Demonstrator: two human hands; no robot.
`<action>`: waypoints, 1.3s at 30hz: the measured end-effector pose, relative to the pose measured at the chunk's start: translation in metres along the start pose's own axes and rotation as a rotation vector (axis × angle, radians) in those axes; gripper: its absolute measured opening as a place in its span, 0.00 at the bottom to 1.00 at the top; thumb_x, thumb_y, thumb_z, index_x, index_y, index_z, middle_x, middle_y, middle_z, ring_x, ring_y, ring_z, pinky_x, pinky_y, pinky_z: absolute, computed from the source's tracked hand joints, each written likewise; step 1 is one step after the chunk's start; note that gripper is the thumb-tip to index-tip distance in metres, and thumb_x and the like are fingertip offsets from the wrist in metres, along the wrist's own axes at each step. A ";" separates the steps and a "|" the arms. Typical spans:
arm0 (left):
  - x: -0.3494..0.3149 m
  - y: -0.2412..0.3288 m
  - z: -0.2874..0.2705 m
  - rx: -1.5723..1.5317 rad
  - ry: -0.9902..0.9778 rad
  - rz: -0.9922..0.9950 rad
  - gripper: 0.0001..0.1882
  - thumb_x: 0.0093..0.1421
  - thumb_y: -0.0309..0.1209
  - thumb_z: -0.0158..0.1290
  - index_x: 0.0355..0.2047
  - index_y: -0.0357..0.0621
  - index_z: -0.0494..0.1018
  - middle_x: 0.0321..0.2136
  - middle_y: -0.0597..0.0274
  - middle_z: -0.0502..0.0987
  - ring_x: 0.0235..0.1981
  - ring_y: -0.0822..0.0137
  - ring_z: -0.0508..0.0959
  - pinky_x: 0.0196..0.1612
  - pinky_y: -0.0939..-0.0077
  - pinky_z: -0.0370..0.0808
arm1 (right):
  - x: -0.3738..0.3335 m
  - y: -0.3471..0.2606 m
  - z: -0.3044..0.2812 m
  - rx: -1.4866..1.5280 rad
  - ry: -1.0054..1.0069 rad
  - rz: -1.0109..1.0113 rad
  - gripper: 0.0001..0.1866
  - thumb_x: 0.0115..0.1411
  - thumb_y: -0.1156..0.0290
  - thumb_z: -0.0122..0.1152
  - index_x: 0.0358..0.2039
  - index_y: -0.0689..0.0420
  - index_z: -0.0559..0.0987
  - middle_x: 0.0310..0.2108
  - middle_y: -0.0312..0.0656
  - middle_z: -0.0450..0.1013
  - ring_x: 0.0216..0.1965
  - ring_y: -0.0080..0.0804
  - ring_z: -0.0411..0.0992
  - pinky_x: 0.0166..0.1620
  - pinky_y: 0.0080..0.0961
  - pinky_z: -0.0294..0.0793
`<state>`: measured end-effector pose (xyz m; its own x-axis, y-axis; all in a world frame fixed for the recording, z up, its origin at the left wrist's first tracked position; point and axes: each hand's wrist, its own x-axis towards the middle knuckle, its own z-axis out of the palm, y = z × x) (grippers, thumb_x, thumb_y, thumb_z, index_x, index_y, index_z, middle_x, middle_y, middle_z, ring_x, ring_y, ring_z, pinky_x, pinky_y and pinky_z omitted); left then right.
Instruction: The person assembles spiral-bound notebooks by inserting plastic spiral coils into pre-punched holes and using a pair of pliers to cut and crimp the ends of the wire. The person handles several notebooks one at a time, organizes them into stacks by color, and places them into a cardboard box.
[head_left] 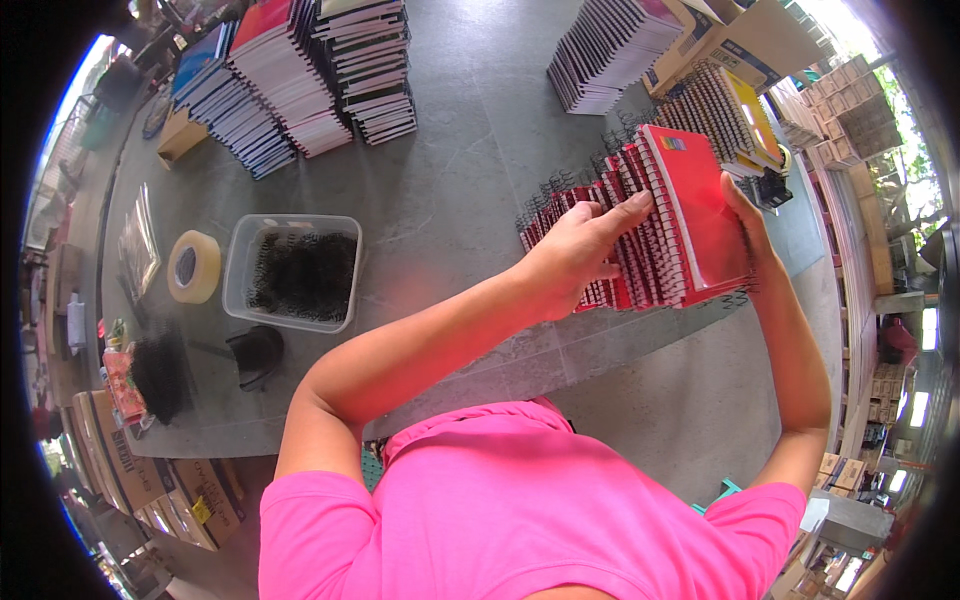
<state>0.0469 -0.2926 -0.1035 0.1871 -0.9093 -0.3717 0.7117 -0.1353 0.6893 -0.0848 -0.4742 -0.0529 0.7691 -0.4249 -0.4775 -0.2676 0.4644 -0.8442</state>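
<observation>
A row of red spiral notebooks [640, 240] with black wire coils leans at the right of the table, the nearest one showing its glossy red cover [705, 210]. My left hand [585, 250] lies against the coil side, its fingers spread and touching the bindings. At the opposite edge of the front notebook, my right hand [748, 220] grips the cover side, with the thumb hidden or only partly visible. Loose coil ends stick out at the back of the row and below the front notebook.
Left of my arms stand a clear plastic tub [230, 290] of black coils, a tape roll [194, 267] and a black tape dispenser [256, 355]. Tall notebook stacks [365, 70] rise at the back left. Another stack [610, 55], yellow notebooks [745, 115] and cardboard boxes [755, 45] stand back right.
</observation>
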 end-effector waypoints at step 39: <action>-0.167 -0.015 -0.134 0.536 0.881 0.818 0.30 0.60 0.43 0.48 0.59 0.48 0.53 0.47 0.52 0.65 0.49 0.65 0.65 0.53 0.70 0.61 | 0.083 0.211 0.210 0.784 -0.912 0.084 0.31 0.59 0.46 0.46 0.51 0.60 0.68 0.47 0.45 0.70 0.44 0.36 0.71 0.47 0.35 0.72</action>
<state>0.0953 -0.0860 -0.1352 0.9538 -0.2705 0.1307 -0.1346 0.0043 0.9909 0.0446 -0.2483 -0.2199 0.9780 0.1879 0.0907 -0.1546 0.9445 -0.2899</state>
